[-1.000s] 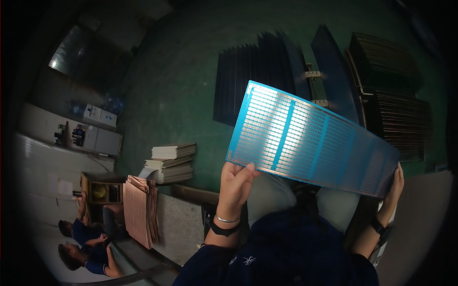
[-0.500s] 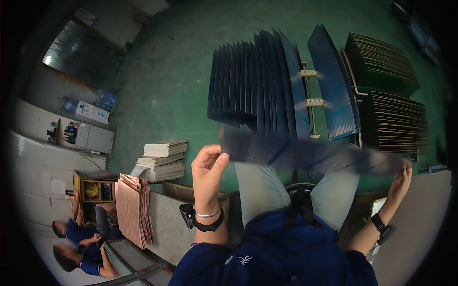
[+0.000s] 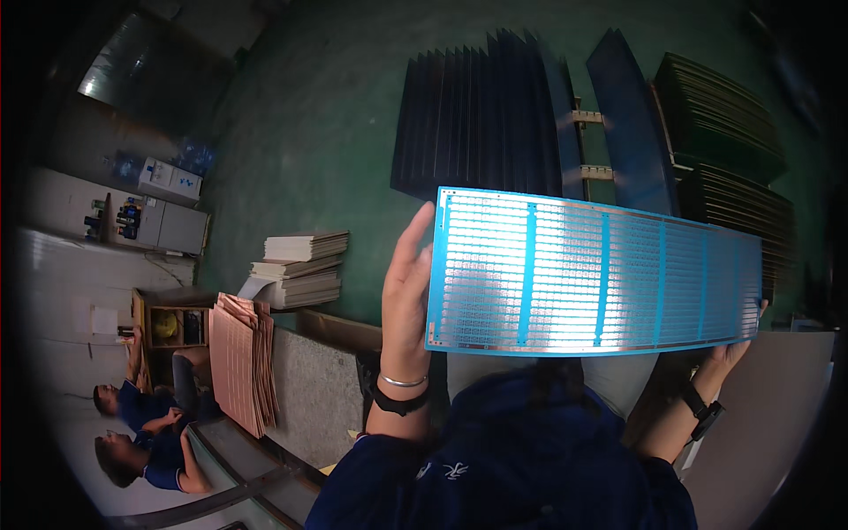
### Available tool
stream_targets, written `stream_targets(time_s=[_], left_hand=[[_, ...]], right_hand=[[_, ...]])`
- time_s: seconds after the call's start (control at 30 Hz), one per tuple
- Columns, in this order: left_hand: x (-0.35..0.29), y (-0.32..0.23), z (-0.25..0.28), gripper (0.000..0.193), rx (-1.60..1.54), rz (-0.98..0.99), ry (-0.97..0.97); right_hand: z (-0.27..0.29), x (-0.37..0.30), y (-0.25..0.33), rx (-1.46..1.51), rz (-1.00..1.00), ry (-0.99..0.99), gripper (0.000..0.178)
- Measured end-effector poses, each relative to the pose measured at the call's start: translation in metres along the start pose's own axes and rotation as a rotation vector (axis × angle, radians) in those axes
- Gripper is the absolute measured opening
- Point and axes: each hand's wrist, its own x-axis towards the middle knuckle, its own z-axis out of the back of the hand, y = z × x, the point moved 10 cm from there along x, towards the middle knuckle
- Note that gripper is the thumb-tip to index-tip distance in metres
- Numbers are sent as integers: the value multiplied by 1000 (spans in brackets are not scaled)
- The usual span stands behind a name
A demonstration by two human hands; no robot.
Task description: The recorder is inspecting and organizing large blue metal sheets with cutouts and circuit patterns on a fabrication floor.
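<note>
A long blue circuit board panel (image 3: 565, 274) with rows of silvery pads is held up in front of my body, its face toward me and shining with reflected light. My left hand (image 3: 409, 291) grips its left edge, thumb and fingers partly hidden by the panel. At the opposite end my right hand (image 3: 735, 346) is closed on the lower right corner. Just beyond, dark blue panels (image 3: 477, 115) stand upright side by side in a rack, partly covered by the held one. A single panel (image 3: 623, 115) stands apart to their right.
Racks of dark boards (image 3: 720, 115) stand at the far right. To my left are a grey bench (image 3: 318, 384), copper-coloured sheets (image 3: 238, 362) and a stack of pale boards (image 3: 300, 269) near the green floor (image 3: 300, 150). Two people (image 3: 155, 433) sit at the lower left.
The panel has tilted from nearly edge-on to face me, so its bright padded surface now shows. Both hands keep hold of it; my left wrist has turned.
</note>
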Motion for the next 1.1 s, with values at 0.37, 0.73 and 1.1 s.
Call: stream_targets(time_s=[0.37,0.73,1.1], left_hand=[[7,25,10,43,1,92,-33],[14,-1,26,41,85,-87,-38],[16,7,76,39,-389,2,35]], right_hand=[[23,-19,-15,-196,-61,-229,42],[-55,-27,-24,-308,-137,146,32],[-121,-22,-41,-339,-120,55,58]])
